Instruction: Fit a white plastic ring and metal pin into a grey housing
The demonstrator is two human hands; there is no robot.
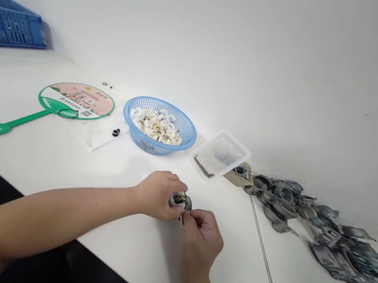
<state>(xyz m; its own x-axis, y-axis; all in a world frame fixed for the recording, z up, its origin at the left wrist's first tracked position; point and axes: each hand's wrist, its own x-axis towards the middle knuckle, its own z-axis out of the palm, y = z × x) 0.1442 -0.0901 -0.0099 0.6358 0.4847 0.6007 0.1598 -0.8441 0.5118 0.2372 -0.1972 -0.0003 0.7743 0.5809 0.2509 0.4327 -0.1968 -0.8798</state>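
Observation:
My left hand [160, 194] is closed around a small rounded grey metal part [179, 200], with some dark and brassy detail on its near face. Above the white table [141, 254], my right hand [204, 238] pinches at the right lower edge of that part. Whatever lies between the right thumb and finger is too small and too hidden to name. Beyond the hands stands a blue plastic basket [155, 148] full of white and cream ring-like pieces [157, 126]. Beside it a clear plastic tray [225, 152] holds several thin metal pins [202, 166].
A small cardboard box [237, 178] with metal rings adjoins a long pile of grey metal castings [283, 203] on the right. To the left lie a green-handled fan [78, 99] and small black rings [115, 132]. A blue crate [8, 27] stands far left, against the wall.

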